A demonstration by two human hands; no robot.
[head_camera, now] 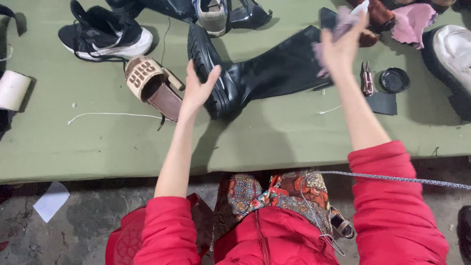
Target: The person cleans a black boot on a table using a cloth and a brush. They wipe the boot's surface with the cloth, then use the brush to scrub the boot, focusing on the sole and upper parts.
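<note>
Your left hand [198,88] is spread open, fingers wide, palm against the sole side of the black boot [260,73] near its toe, touching but not gripping. The boot lies on its side on the green table [98,147], long axis running left to right: foot end by your left hand, shaft stretching toward your right. Your right hand [341,46] sits over the shaft's far end, fingers closed on a pale lilac cloth [338,27]. So each hand has one end, the left nearer the sole, the right nearer the top opening. Count one tall boot, one black sneaker [105,34] far left, one tan sandal [152,83] just left of your left hand, one round open tin [394,79] and one pink rag [412,22] to the right.
</note>
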